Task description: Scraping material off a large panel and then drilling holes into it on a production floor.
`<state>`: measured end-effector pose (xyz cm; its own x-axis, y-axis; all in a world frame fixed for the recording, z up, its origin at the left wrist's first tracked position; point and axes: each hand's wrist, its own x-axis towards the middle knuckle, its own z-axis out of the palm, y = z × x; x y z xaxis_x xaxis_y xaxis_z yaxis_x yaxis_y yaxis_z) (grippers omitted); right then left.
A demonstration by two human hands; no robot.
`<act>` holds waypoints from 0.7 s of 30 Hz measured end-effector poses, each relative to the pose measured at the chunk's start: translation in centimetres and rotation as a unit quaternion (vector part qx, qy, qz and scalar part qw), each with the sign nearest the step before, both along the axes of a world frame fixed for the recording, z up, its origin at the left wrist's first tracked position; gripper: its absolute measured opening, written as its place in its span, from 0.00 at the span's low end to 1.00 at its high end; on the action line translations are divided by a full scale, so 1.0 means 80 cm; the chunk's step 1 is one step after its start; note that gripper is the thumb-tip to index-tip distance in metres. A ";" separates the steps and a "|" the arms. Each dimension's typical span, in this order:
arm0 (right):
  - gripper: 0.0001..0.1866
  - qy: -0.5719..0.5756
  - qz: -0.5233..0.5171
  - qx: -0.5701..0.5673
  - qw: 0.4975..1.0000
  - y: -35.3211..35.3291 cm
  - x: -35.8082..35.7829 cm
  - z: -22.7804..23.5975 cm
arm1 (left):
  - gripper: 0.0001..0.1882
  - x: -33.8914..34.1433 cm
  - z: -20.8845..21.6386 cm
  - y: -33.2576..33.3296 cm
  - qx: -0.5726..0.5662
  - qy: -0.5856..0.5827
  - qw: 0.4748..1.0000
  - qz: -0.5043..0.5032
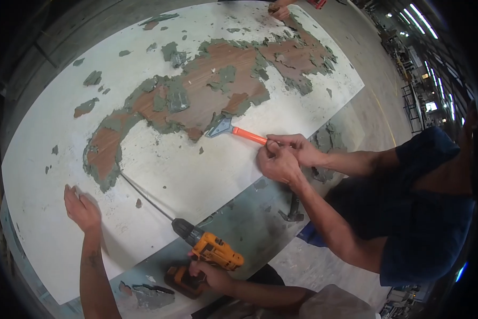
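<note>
My right hand point(210, 272) grips the handle of an orange and black cordless drill point(210, 250) with a long thin bit point(143, 194). The bit's tip lies under the edge of the grey coating on a large white-coated board point(196, 170). Brown wood shows where the coating has peeled off. My left hand point(80, 207) rests flat on the board's near left part, fingers apart. To the right, a co-worker in dark blue holds an orange-handled scraper point(233, 131) with both hands point(284, 157); its blade touches the peeled area.
Flakes of grey and white coating point(148, 293) lie on the floor along the board's near edge. Another person's hand point(279, 10) works at the board's far end. A concrete floor point(377, 101) with shelving beyond lies to the right.
</note>
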<state>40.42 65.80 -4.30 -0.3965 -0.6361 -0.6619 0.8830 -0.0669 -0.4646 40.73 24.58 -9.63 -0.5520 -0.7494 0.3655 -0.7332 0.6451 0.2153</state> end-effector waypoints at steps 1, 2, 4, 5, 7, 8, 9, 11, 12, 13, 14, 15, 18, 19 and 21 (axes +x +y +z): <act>0.19 -0.002 0.003 0.000 1.000 0.005 0.010 -0.007 | 0.29 0.002 0.002 -0.002 0.016 0.016 1.000 -0.004; 0.18 0.074 0.004 -0.014 0.997 0.014 0.022 -0.014 | 0.28 0.002 0.005 -0.004 0.033 0.034 0.999 -0.009; 0.18 0.150 0.006 -0.029 0.988 0.031 0.036 -0.017 | 0.28 0.002 0.002 -0.004 0.010 0.021 1.000 -0.005; 0.17 0.080 -0.015 -0.018 0.997 0.041 0.037 -0.013 | 0.28 0.001 0.002 -0.004 -0.013 0.009 1.000 -0.003; 0.17 0.011 -0.039 -0.006 0.999 0.041 0.037 -0.003 | 0.28 -0.002 0.008 -0.001 0.005 0.011 1.000 0.004; 0.17 0.001 -0.046 0.004 0.999 0.035 0.031 0.005 | 0.28 -0.004 0.011 0.002 0.023 0.012 1.000 0.012; 0.16 -0.008 -0.053 0.015 0.998 0.031 0.029 0.011 | 0.28 -0.003 0.009 0.003 0.024 0.013 1.000 0.008; 0.16 -0.004 -0.070 0.006 0.998 0.018 0.032 0.002 | 0.29 -0.005 0.008 0.002 -0.003 -0.019 1.000 0.015; 0.16 -0.004 -0.085 0.001 0.996 0.013 0.035 -0.001 | 0.29 -0.006 0.010 0.002 -0.005 -0.016 1.000 0.012; 0.16 -0.002 -0.088 -0.001 0.996 0.005 0.035 0.005 | 0.29 -0.006 0.011 0.003 0.007 -0.026 0.999 0.020; 0.15 0.001 -0.086 0.024 0.996 -0.004 0.033 0.013 | 0.29 -0.004 0.012 0.004 0.020 -0.037 0.999 0.029; 0.14 0.004 -0.084 0.049 0.995 -0.011 0.035 0.018 | 0.29 -0.005 0.012 0.005 0.018 -0.037 0.999 0.026; 0.13 -0.039 -0.167 -0.009 0.985 -0.019 0.057 0.006 | 0.29 -0.009 0.009 0.005 0.007 -0.043 0.998 0.044; 0.13 -0.046 -0.181 -0.006 0.982 -0.023 0.062 0.009 | 0.28 -0.010 0.007 0.003 0.009 -0.042 0.998 0.046; 0.13 -0.052 -0.194 -0.029 0.979 -0.028 0.072 -0.003 | 0.28 -0.010 0.006 0.003 0.010 -0.043 0.998 0.047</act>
<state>46.21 63.56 -4.55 -0.5485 -0.4877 -0.6792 0.8279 -0.4304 -0.3595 39.93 24.81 -9.17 -0.5078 -0.8059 0.3046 -0.8062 0.5691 0.1617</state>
